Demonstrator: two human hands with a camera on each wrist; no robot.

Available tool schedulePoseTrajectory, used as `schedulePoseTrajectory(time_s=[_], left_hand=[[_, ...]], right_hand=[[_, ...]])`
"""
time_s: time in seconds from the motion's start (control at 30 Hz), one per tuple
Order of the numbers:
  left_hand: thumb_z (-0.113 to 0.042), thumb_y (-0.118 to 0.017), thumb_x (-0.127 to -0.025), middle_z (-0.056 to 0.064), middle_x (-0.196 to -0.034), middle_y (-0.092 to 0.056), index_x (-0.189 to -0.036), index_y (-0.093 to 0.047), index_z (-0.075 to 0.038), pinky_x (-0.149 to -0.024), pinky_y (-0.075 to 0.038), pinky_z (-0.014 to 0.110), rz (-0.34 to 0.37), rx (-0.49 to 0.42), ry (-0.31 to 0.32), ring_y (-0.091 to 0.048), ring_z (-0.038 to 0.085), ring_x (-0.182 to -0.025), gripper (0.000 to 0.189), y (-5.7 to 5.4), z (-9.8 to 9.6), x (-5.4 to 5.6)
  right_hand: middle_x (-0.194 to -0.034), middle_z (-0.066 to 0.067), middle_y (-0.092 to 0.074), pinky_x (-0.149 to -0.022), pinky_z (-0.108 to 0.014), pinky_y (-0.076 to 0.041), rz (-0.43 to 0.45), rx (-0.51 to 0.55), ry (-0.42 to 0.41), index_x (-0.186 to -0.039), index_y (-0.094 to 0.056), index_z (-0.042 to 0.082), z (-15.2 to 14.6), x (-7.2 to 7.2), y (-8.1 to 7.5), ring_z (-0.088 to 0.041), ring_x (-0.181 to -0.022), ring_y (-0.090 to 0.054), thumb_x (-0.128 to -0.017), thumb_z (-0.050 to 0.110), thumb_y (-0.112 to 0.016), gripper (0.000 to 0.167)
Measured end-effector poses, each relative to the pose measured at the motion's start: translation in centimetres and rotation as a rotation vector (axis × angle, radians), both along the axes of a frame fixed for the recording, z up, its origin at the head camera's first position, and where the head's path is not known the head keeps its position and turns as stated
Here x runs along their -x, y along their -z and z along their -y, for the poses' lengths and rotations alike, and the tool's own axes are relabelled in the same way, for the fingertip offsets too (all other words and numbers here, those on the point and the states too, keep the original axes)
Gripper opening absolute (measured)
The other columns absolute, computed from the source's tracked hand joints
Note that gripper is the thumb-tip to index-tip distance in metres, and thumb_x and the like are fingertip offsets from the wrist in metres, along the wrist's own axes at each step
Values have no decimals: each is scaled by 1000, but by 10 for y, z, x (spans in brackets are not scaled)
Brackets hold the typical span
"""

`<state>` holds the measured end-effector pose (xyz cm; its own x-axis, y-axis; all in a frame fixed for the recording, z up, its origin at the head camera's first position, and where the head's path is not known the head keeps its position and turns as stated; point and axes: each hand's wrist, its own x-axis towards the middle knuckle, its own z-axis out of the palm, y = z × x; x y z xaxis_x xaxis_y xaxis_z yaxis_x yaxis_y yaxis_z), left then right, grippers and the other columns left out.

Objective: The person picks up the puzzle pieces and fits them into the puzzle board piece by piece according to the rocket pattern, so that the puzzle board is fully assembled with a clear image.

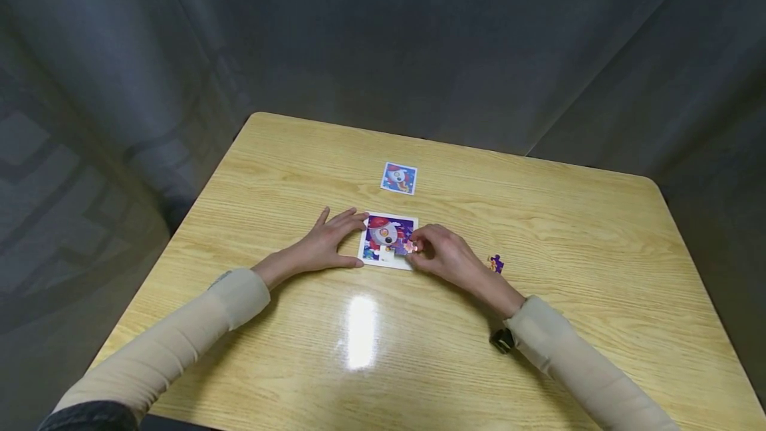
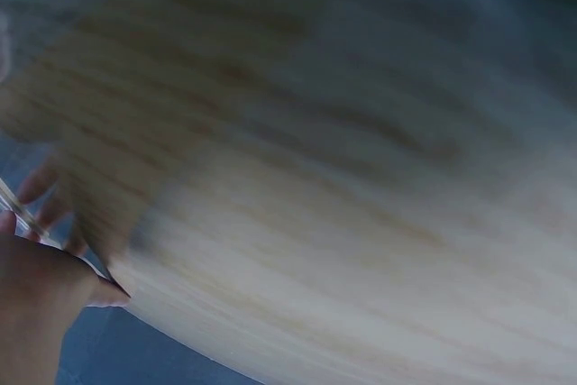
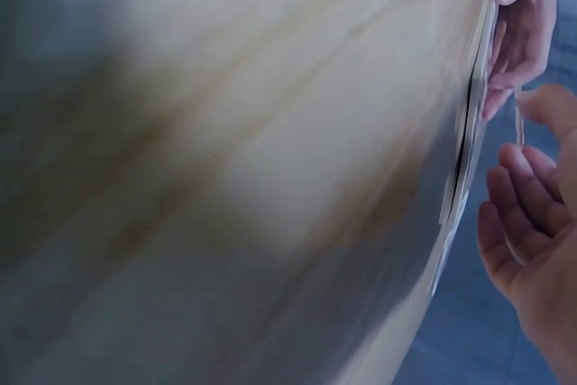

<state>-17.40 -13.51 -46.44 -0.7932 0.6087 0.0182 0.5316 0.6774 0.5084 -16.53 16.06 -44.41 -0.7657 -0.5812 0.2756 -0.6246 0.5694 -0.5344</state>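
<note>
A small square jigsaw puzzle (image 1: 383, 223) in a white-edged tray lies on the table, showing a red and white character on purple. White gaps show along its lower part. My left hand (image 1: 329, 243) rests at the tray's left side, fingers spread and fairly straight, with the thumb at the lower corner. Over the lower right of the puzzle, my right hand (image 1: 445, 255) pinches a jigsaw piece (image 1: 409, 246) between thumb and fingers. In the right wrist view that piece (image 3: 519, 122) appears edge-on as a thin strip. The left wrist view catches only part of the left hand (image 2: 41, 286).
Behind the tray lies a square picture card (image 1: 399, 178) with a similar character. A loose purple and orange jigsaw piece (image 1: 496, 263) sits right of the right hand. The wooden table (image 1: 568, 231) has a glare spot near its front. Grey curtains (image 1: 383, 45) hang behind and beside it.
</note>
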Motion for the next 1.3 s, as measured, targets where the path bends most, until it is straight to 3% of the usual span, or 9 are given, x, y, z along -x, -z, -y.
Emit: schedulePoseTrajectory(time_s=[0.7,1.3], left_hand=[[-52,-72,-81,3,-156,-31,-134,-50,-13,-113,3,61,-10,-5,3,-18,26,-146,70,-1,0,-1],[-53,-70,-82,0,-157,-29,-136,-48,-14,-114,5,58,8,3,-1,-16,23,-146,70,0,0,0]], right_hand=[[-85,2,-63,-65,-26,-49,11,-71,11,-101,-69,7,9,4,3,-12,-74,-57,-80,25,-78,30],[-85,1,-62,-66,-26,-48,4,-104,-46,-99,-68,10,21,4,1,-9,-75,-54,-80,25,-77,26]])
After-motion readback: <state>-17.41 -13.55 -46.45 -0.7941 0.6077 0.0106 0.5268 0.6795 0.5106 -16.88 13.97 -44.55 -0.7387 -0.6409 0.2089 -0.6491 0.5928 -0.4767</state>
